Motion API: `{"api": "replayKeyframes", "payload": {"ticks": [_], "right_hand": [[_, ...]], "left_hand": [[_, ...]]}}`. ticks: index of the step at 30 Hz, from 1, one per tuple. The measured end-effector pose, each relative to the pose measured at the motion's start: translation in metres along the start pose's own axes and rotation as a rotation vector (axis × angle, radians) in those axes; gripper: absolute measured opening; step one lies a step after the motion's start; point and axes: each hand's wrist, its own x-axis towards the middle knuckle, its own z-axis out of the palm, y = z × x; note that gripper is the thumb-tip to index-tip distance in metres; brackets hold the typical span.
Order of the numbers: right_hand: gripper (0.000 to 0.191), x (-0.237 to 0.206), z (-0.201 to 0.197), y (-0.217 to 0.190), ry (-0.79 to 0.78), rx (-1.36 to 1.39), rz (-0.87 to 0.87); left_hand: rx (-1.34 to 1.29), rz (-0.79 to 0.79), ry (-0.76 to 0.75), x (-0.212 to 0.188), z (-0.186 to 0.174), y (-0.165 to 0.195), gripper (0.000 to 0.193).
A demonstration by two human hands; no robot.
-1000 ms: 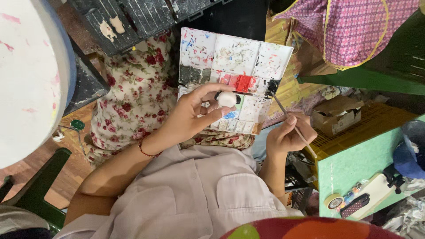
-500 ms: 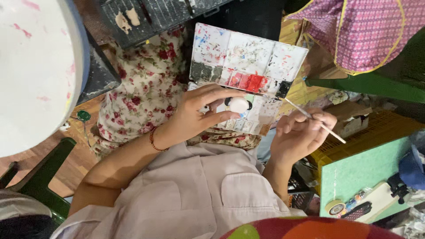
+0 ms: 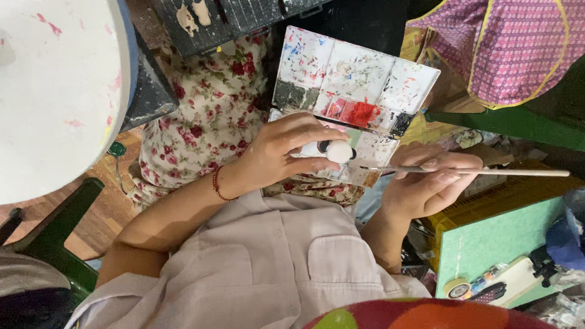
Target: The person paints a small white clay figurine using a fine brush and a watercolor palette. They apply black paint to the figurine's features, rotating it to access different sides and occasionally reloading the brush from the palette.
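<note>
The small white figure sits over the lower edge of the paint palette on your lap, your left hand closed around it in a firm fingertip grip. Your right hand pinches a thin paintbrush, its tip just beside the figure. A floral skirt lies underneath.
</note>
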Motion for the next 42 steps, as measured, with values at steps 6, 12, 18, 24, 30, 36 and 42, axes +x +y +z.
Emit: {"api": "replayKeyframes", "payload": {"ticks": [6, 12, 18, 24, 30, 36, 42], "right_hand": [[0.035, 0.001, 0.003, -0.002, -0.030, -0.002, 0.008], [0.032, 0.004, 0.009, -0.005, -0.085, 0.019, 0.010], [0.033, -0.001, 0.010, -0.003, -0.054, 0.055, 0.029], [0.033, -0.003, 0.007, 0.002, -0.047, 0.046, 0.025], [0.033, -0.005, 0.008, 0.003, -0.033, -0.005, 0.010], [0.034, -0.002, 0.011, 0.003, -0.046, 0.011, -0.012], [0.031, 0.003, 0.008, 0.005, -0.075, -0.003, -0.045]], "left_hand": [[-0.007, -0.014, -0.012, -0.001, -0.001, 0.001, 0.047], [-0.021, -0.025, -0.007, 0.001, -0.001, 0.002, 0.047], [-0.012, -0.015, -0.006, 0.000, -0.003, 0.004, 0.047], [-0.031, -0.021, 0.001, 0.001, -0.003, 0.004, 0.048], [-0.025, -0.024, 0.002, 0.001, -0.003, 0.005, 0.047], [-0.016, -0.038, -0.007, 0.000, -0.003, 0.004, 0.047], [-0.030, -0.033, -0.013, 0.001, -0.002, 0.002, 0.046]]}}
